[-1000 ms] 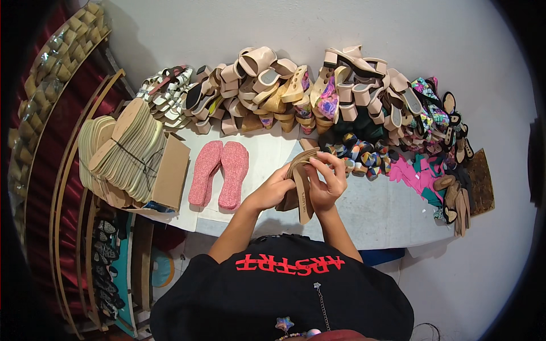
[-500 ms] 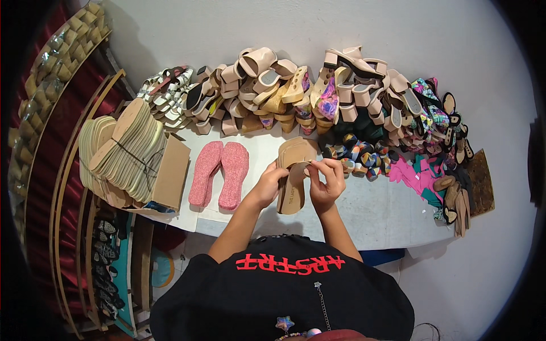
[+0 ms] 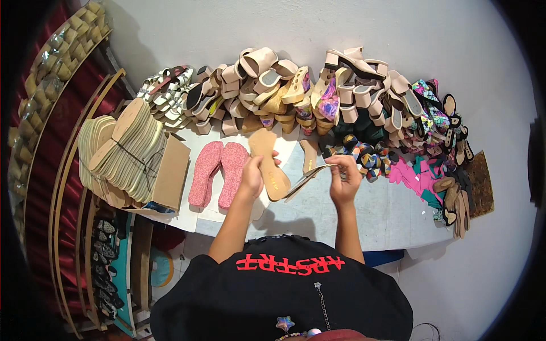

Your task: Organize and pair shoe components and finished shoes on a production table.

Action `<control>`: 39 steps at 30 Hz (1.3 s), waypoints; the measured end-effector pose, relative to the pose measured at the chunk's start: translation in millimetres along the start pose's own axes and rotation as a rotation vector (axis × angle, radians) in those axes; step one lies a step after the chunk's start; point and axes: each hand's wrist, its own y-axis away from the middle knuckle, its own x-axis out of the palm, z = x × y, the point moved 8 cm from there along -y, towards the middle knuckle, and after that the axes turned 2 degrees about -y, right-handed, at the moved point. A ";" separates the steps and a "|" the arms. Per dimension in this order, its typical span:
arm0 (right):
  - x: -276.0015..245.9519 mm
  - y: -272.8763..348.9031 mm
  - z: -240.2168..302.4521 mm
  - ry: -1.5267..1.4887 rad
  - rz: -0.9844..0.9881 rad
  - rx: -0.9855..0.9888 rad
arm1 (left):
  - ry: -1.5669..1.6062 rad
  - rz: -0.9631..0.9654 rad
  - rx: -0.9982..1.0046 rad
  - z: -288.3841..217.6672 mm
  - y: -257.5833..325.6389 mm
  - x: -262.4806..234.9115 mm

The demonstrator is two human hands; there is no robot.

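Note:
Tan shoe insoles are in both of my hands above the table. My left hand point(image 3: 253, 177) is closed around the middle of one insole point(image 3: 266, 156), its flat face turned up and printed near the heel. At the other side, my right hand point(image 3: 345, 177) pinches the end of a second insole point(image 3: 310, 181), seen nearly edge-on and slanting down to the left. The lower ends of the two meet or overlap. Behind them another tan insole point(image 3: 310, 153) lies on the table. Left of my left hand rest pink speckled soles point(image 3: 207, 173) in two groups.
A cardboard box point(image 3: 172, 170) at the left holds a tied stack of pale soles point(image 3: 128, 150). Heeled sandals point(image 3: 267, 85) are heaped along the wall. Toward the right lie patterned pieces point(image 3: 364, 156), pink scraps point(image 3: 412, 176) and a brown board point(image 3: 482, 182). Wooden racks point(image 3: 71, 187) stand far left.
My hands have moved apart. The left one carried an insole leftward, while the right drew another to the right and tilted it. An insole lying on the table now shows between them.

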 end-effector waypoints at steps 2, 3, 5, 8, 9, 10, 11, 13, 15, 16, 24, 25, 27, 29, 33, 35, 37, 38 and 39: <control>-17.3 -0.9 -12.6 0.053 0.011 0.075 | 0.083 -0.069 0.027 -4.9 -6.5 -21.8; -29.7 -0.2 -21.4 -0.019 -0.057 0.103 | 0.082 -0.102 0.039 -8.7 -7.4 -30.4; -47.2 -1.3 -28.1 -0.186 -0.178 0.159 | 0.100 -0.125 0.050 -11.9 -10.6 -48.5; -70.3 2.7 -43.9 -0.101 -0.229 0.213 | 0.082 -0.142 0.039 -17.9 -8.3 -50.5; -69.4 1.7 -41.2 -0.099 -0.231 0.215 | 0.096 -0.078 0.015 -23.4 -3.0 -34.0; -61.2 -1.0 -37.9 -0.129 -0.161 0.237 | 0.111 -0.013 -0.009 -25.9 0.7 -18.9; -51.2 -3.2 -34.3 -0.161 -0.088 0.257 | 0.110 -0.013 -0.010 -27.5 3.9 -11.9; -26.8 -1.5 -34.4 -0.181 0.084 0.341 | 0.097 0.143 -0.026 -24.6 8.4 13.2; 4.0 -2.5 -20.8 -0.196 0.296 0.332 | 0.060 0.239 -0.042 -18.4 11.5 25.7; 19.5 -5.0 -9.4 -0.168 0.432 0.286 | 0.023 0.335 -0.059 -13.9 14.6 34.8; 49.5 -18.9 21.6 0.157 0.349 -0.039 | 0.030 0.521 -0.171 -1.0 38.7 72.5; 49.4 -17.2 19.5 0.148 0.322 -0.025 | -0.019 0.530 -0.147 -1.6 38.2 73.2; 51.1 -12.3 16.2 0.146 0.297 0.000 | -0.037 0.518 -0.148 0.0 36.5 69.6; 49.3 -11.9 13.8 0.146 0.271 0.028 | -0.055 0.507 -0.151 1.0 36.4 68.4; 48.9 -12.3 17.7 0.174 0.299 -0.044 | -0.054 0.510 -0.189 3.9 37.0 67.7; 48.2 -12.0 16.8 0.169 0.303 -0.040 | -0.069 0.526 -0.205 5.1 36.5 68.3; 47.5 -11.6 13.6 0.162 0.307 -0.004 | -0.111 0.570 -0.153 1.9 37.1 72.3; 46.6 -12.2 12.9 0.163 0.306 -0.003 | -0.112 0.571 -0.155 1.9 37.5 73.5; 47.0 -12.9 13.6 0.171 0.321 -0.023 | -0.110 0.546 -0.161 1.6 37.7 73.6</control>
